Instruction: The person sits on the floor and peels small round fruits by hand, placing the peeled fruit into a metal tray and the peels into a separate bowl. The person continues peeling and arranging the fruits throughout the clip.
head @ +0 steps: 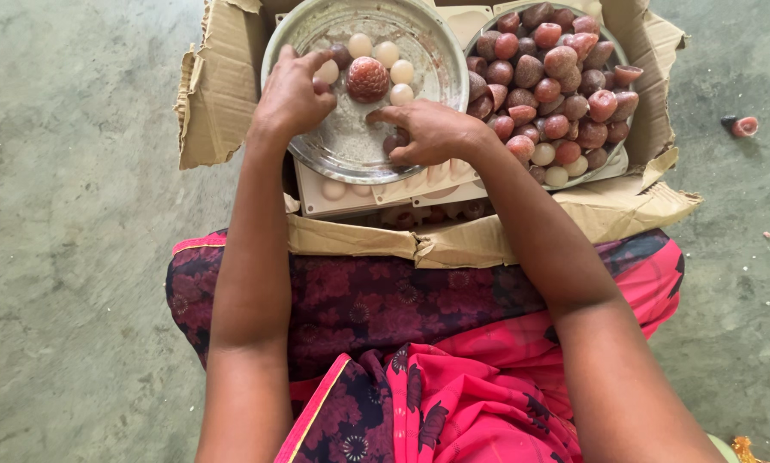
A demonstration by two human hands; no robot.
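A round metal plate (419, 51) sits in a torn cardboard box (222, 94) in front of me. On it lie a few pale round balls (387, 53) and one larger reddish-brown ball (368, 79). My left hand (292, 93) rests on the plate's left side, its fingers closed around a pale ball (327, 70). My right hand (432, 130) is on the plate's near side, fingers curled over a dark reddish piece (395, 141). A second metal plate (612, 163) to the right is heaped with reddish-brown fruit-like pieces (550, 77).
White moulded trays (351, 195) lie under the plates inside the box. A small red piece (745, 126) lies on the grey concrete floor (68, 214) at the right. My lap is covered by pink and dark patterned cloth (454, 377).
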